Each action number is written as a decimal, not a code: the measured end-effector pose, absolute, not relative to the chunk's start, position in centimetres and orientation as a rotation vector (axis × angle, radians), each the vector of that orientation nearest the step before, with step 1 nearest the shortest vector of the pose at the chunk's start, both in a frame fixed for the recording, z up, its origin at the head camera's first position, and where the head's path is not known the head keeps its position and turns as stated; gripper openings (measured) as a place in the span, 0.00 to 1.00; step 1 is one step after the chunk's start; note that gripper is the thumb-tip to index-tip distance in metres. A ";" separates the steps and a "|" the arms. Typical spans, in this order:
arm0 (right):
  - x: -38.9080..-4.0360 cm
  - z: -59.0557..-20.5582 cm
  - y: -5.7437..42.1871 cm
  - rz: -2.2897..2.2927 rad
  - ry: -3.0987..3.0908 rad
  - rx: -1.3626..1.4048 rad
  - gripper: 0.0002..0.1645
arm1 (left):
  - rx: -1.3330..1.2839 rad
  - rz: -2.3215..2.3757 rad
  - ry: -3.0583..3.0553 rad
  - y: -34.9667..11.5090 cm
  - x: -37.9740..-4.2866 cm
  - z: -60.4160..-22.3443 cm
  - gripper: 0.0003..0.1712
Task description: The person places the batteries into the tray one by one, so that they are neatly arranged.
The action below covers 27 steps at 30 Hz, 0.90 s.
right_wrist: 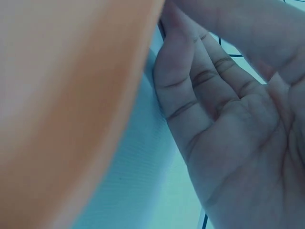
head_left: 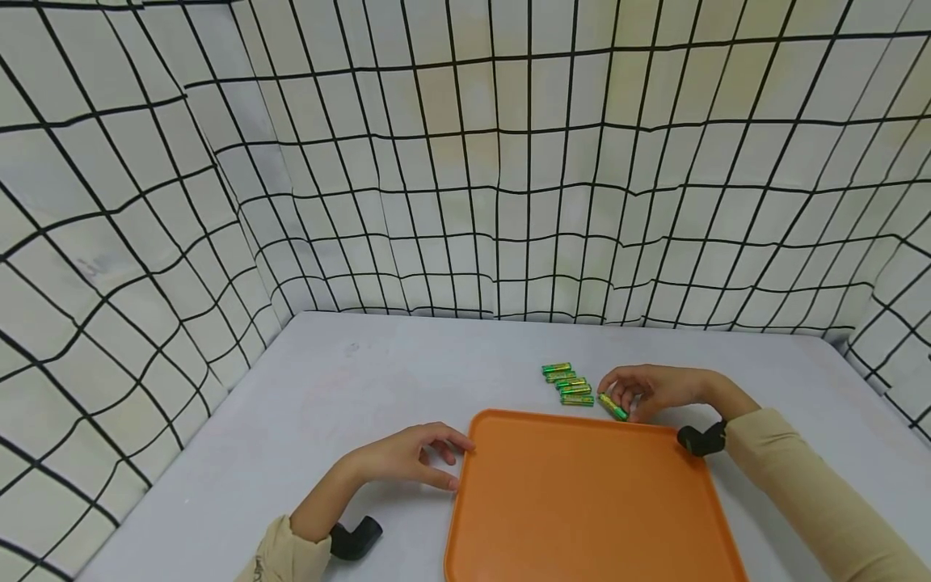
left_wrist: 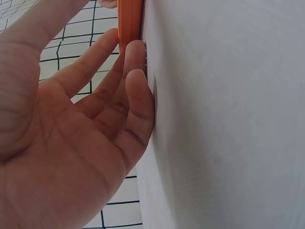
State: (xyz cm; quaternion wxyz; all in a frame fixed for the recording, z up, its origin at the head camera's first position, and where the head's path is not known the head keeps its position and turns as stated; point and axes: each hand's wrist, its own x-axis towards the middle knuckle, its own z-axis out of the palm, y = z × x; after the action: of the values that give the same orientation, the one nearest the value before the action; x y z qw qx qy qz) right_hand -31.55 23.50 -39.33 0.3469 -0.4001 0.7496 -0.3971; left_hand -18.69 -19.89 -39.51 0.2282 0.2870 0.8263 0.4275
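An orange tray [head_left: 589, 501] lies on the white table. At its left rim my left hand [head_left: 407, 461] rests with relaxed, spread fingers, thumb and index tips touching the edge. In the left wrist view, the palm of that left hand [left_wrist: 71, 133] shows, with the fingertips right at the tray's side [left_wrist: 129, 24]. Beyond the tray's far edge, my right hand [head_left: 658, 390] pinches a green battery [head_left: 612, 406] between thumb and fingers. Just left of it lies a staggered row of several green batteries [head_left: 570, 385]. The right wrist view shows the right hand [right_wrist: 224, 109], but its battery is hidden.
White table surface [head_left: 349, 364] spreads around the tray. Black-lined netting [head_left: 509, 194] over pale walls stands at the back and both sides. A black wrist-worn piece [head_left: 701, 440] overlaps the tray's far right corner; another [head_left: 356, 539] hangs below the left wrist.
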 end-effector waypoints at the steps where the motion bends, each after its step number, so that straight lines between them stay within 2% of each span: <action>1: -31.5 -39.3 23.5 -1.035 1.949 -1.036 0.33 | 0.791 1.177 2.276 -19.9 -18.7 -39.5 0.27; 27: -29.5 -38.5 22.6 -1.121 2.103 -0.955 0.34 | 0.795 1.182 2.270 -19.9 -18.5 -39.5 0.27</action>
State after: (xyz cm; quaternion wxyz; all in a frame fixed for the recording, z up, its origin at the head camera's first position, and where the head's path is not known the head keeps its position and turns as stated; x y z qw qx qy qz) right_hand -29.54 22.64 -38.50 0.2832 -0.3566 0.7857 -0.4187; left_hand -18.46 -19.89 -39.53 0.2290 0.2889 0.8245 0.4293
